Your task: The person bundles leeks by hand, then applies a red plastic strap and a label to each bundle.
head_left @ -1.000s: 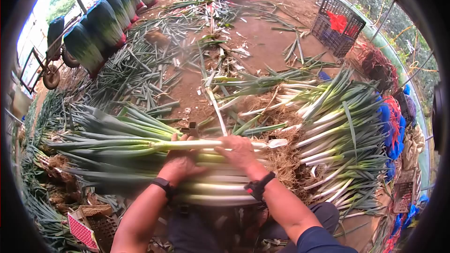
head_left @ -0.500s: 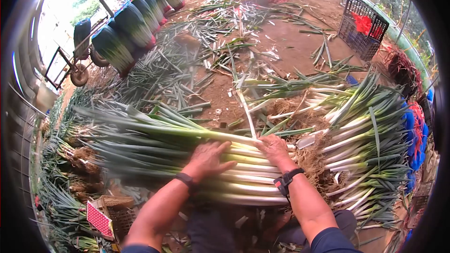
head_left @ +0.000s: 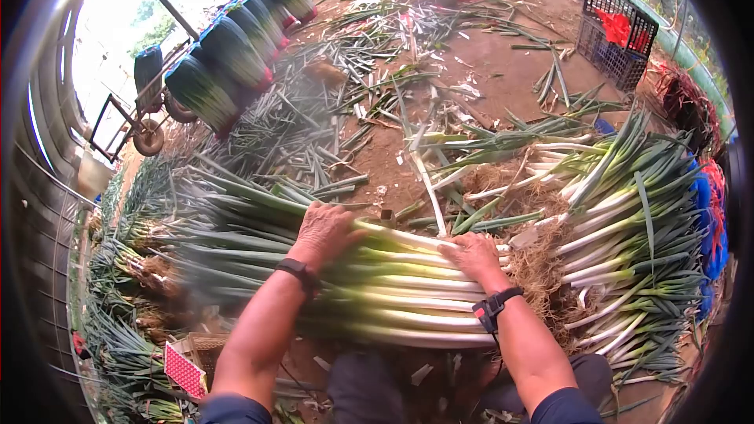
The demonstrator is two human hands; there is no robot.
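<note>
A thick row of long green onions (head_left: 408,286) lies crosswise before me, white stalks to the right and green leaves to the left. My left hand (head_left: 323,232) is closed over the far edge of the row, where white turns to green. Near the white ends, my right hand (head_left: 473,256) has its fingers curled over the far-side stalks. The fingertips of both hands are partly hidden. A single pale stalk (head_left: 426,184) slants away from the row by my right hand. Right of it lies another pile of green onions (head_left: 613,243), roots toward me.
Loose leaves and trimmings (head_left: 290,110) cover the ground ahead. Wrapped bundles (head_left: 236,47) stand on a wheeled cart at the back left. A black crate (head_left: 616,35) with red material stands back right. More onions (head_left: 126,338) and a red-and-white perforated panel (head_left: 184,371) are at the left.
My left hand has shifted away from me and slightly left, from lying spread on the stalks to closing over the far edge. The right hand stays by the white ends. The view has turned slightly.
</note>
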